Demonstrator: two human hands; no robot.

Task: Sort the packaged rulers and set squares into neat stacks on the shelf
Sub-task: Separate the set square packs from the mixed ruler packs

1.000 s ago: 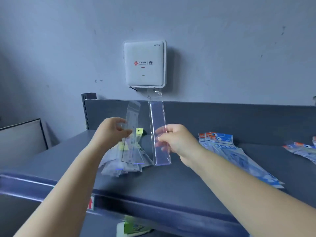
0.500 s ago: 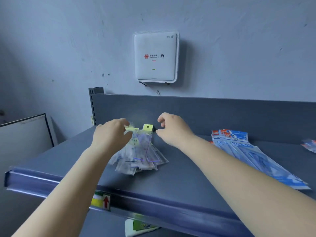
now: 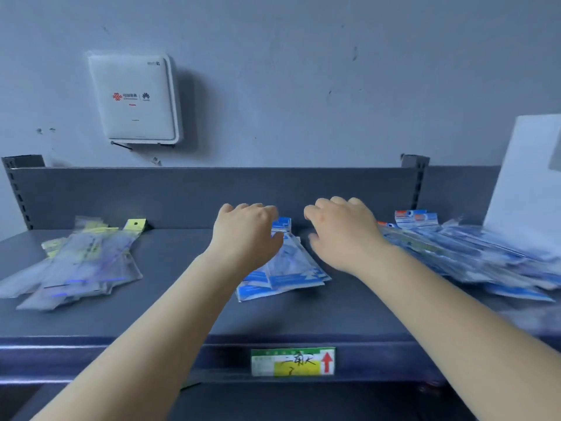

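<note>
The grey wall (image 3: 303, 71) filled the upper half of the frame. Below it, the dark shelf (image 3: 170, 311) ran the full width, with a low back panel (image 3: 188, 196) along its far edge.

At the right of the frame, a spread pile of blue-printed packages (image 3: 473, 250) lay fanned across the shelf, blurred. A white board (image 3: 528, 177) stood behind it at the right edge. At the left of the frame, a loose stack of clear packages with yellow headers (image 3: 82, 262) lay flat on the shelf. At centre, a smaller stack of blue packages (image 3: 288, 271) lay between the two hands.

A white router box (image 3: 133, 98) was fixed to the wall at the upper left.

The left hand (image 3: 246, 235) was over the left side of the centre stack, fingers curled downward; contact appeared likely, but whether its grip had closed on the packages could not be told. The right hand (image 3: 343, 235) hovered just right of that stack, fingers loosely bent, its grip holding nothing visible.

A green and yellow price label (image 3: 293, 361) with a red arrow sat on the shelf's front edge, lower centre.
</note>
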